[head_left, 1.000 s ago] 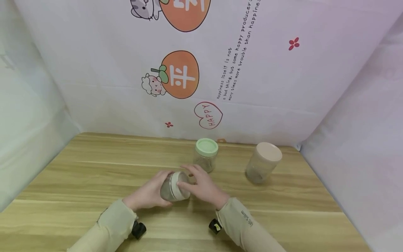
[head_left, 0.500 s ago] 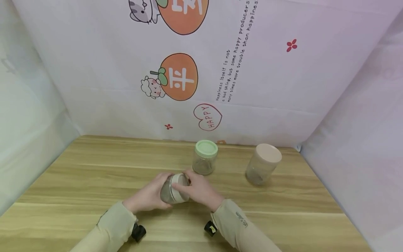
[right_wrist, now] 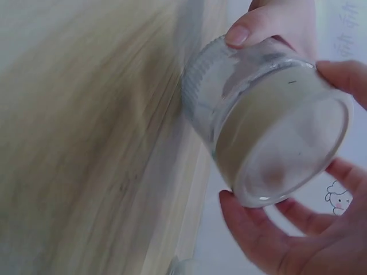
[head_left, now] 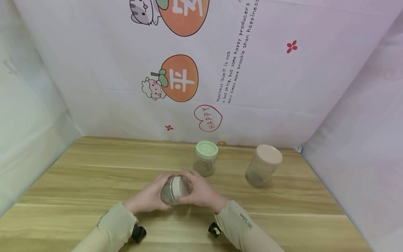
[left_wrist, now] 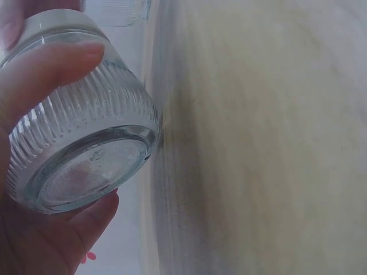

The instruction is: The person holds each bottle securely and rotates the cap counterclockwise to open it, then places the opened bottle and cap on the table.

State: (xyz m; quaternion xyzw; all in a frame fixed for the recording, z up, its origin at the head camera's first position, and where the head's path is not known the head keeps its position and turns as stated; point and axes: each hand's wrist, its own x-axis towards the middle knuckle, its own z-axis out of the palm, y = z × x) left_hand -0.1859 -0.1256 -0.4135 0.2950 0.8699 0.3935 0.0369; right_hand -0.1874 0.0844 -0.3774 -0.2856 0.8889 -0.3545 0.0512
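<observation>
A clear ribbed glass jar [left_wrist: 86, 114] with a whitish lid [right_wrist: 275, 126] is held tilted on its side just over the tabletop. My left hand [head_left: 150, 196] grips the glass body, thumb and fingers on opposite sides, as the left wrist view shows. My right hand [head_left: 204, 193] holds the lid by its rim, with the fingertips and thumb spread around the edge in the right wrist view. The lid sits on the jar and faces right. Behind the right hand stands a jar with a green lid [head_left: 206, 149].
A taller jar with a beige-pink lid [head_left: 269, 154] stands at the back right of the wooden table [head_left: 94, 168]. A printed white cloth [head_left: 252, 115] hangs along the back edge, and pale cloth walls rise on both sides.
My right fingers have come in around the lid's rim, and the thumb has shifted down along it toward me. My left hand and the jar have stayed nearly in place.
</observation>
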